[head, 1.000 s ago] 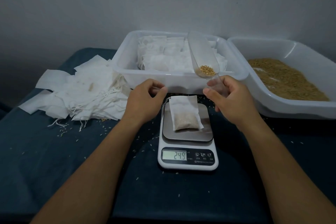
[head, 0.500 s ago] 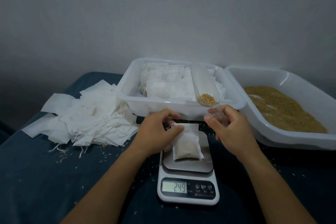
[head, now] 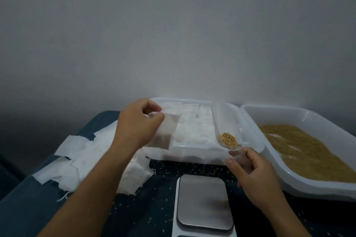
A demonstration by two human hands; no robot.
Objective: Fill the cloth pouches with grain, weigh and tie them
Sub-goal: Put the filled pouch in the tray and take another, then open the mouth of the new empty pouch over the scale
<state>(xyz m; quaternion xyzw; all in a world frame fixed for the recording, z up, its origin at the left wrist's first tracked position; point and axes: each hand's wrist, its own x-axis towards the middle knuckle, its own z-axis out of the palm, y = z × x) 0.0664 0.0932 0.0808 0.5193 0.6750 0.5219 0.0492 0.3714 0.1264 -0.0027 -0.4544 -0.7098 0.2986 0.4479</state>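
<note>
Where the view is nearest, the scale (head: 204,203) sits bare on the dark desk (head: 28,208), its steel plate carrying nothing, with stray grains scattered round it. Just above it the right hand (head: 256,176) has its grip closed round the handle of a clear plastic scoop (head: 227,127), which tilts up and away and holds a small heap of grain (head: 228,140) at its low end. To the left, a loose pile of empty pouches (head: 81,159) lies flat on the desk. Higher up, the left hand (head: 136,125) pinches the filled pouch (head: 163,132) by its top edge, thumb and fingers closed on the cloth, so that it hangs in the air over the near rim of the white tub (head: 192,156) of stacked pouches. Farther right stands the bin (head: 308,183) of loose grain.

The pouch looks soft and light, thin enough to sag, its grain settled low. It is probably best held by the mouth, near the drawstring, and kept upright, since tipping it could spill grain before it is tied.
</note>
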